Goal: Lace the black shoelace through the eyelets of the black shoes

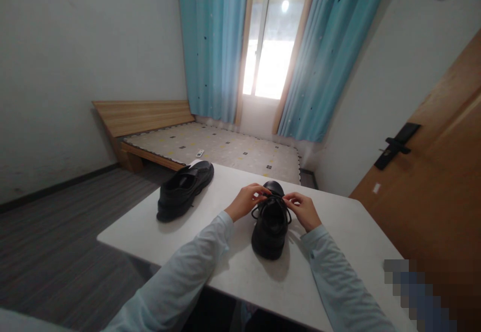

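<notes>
A black lace-up shoe (271, 227) stands on the white table (338, 232), toe pointing away from me. My left hand (246, 200) pinches a lace on the shoe's left side near the tongue. On the right side my right hand (303, 209) pinches the other lace. Both arms wear pale blue sleeves. A second black shoe (184, 189) lies apart at the table's far left, its laces not held.
Beyond the table is a low wooden bed (210, 146) with a patterned mattress and a small remote on it. Blue curtains (214, 46) frame a bright window. A wooden door (432, 182) with a black handle is at right. Grey floor at left.
</notes>
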### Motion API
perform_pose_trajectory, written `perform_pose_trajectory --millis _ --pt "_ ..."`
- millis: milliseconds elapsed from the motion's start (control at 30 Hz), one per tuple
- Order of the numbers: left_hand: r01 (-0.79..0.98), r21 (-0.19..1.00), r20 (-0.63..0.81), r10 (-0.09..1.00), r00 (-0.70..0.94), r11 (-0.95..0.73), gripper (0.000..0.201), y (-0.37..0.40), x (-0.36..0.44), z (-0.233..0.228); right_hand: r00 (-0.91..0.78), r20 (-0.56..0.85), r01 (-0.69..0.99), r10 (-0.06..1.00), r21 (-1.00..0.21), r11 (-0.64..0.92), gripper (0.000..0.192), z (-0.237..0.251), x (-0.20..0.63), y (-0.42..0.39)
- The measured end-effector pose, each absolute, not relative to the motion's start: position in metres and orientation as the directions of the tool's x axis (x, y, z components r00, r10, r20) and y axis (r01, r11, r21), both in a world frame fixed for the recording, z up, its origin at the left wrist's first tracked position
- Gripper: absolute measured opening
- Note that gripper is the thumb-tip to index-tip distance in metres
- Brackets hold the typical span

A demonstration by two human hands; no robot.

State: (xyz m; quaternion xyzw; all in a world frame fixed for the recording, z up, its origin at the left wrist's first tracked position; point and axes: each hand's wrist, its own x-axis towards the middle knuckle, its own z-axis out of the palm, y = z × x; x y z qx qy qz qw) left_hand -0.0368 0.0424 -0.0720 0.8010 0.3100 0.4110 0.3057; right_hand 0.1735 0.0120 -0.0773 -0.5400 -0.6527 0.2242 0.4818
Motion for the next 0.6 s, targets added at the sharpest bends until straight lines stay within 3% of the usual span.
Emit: perform_pose_trajectory --millis 600 --pt "0.265 0.739 0.464 0.753 0.467 -0.620 0.019 0.044 -0.035 -0.072 0.097 0.481 0.574 0.871 -0.742 0.346 0.021 -0.073 0.161 0.009"
